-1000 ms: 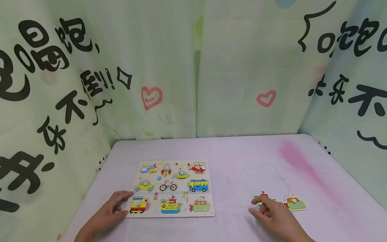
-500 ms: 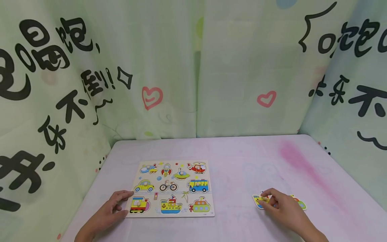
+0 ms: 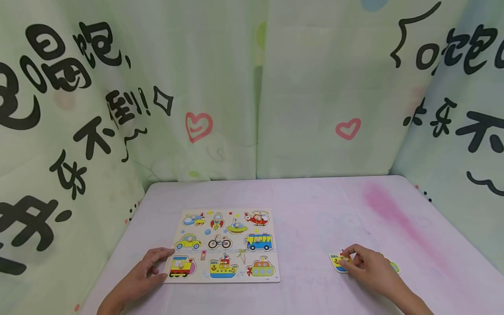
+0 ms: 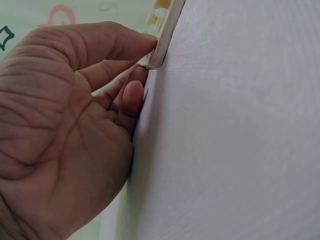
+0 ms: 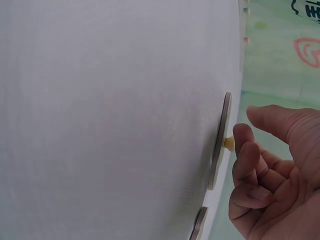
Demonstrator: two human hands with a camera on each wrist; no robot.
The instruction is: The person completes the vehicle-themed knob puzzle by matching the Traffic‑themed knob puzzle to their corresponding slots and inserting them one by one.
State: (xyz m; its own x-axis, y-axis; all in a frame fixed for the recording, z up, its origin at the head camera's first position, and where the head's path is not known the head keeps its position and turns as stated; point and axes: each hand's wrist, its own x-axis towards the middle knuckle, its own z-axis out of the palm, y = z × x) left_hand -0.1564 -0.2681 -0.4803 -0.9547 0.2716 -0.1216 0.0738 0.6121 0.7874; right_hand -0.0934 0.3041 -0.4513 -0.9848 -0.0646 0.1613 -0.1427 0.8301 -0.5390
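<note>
The white puzzle board (image 3: 232, 280) lies on the table, bearing pictures of vehicles, several with small knobs. My left hand (image 3: 138, 273) rests at the board's near left corner; in the left wrist view the thumb (image 4: 130, 46) touches its edge. On the right lies a ship puzzle piece (image 3: 336, 263), its yellow knob (image 5: 229, 144) standing out in the right wrist view. Over it is my right hand (image 3: 372, 267), thumb and forefinger bent beside the knob with a gap between the tips. Partly hidden behind that hand is a green submarine puzzle piece (image 3: 395, 266).
The pale table (image 3: 307, 210) carries a pink smear (image 3: 390, 210) at its right. Light green curtains (image 3: 220, 87) with hearts and black lettering enclose the back and both sides. Bare tabletop lies between the board and the loose pieces.
My right hand has moved slightly right, over the ship piece, and now covers more of the submarine piece. The left hand and the board have stayed put.
</note>
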